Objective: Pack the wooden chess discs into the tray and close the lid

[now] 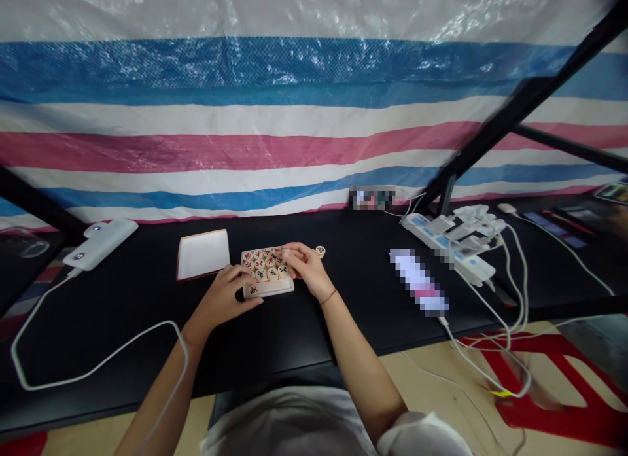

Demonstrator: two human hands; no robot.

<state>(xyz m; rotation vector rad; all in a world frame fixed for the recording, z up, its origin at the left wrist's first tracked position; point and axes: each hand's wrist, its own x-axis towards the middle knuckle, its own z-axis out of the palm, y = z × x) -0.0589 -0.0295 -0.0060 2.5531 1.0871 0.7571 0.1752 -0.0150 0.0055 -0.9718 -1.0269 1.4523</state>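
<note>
A shallow white box on the black table holds several round Chinese chess pieces with red or black characters, packed in rows. One more piece sits in its near left corner, and part of the near row is bare. My left hand grips the box's left side, fingers over the edge and thumb along the near side. At the far right corner, my right hand pinches what looks like a pale chess piece, partly hidden by the fingers. Just beyond this hand lies a loose chess piece.
The box lid lies inside up, left of the box. A white device with a cable stands far left. To the right are a phone and a power strip with tangled cables. Striped sheeting hangs behind the table.
</note>
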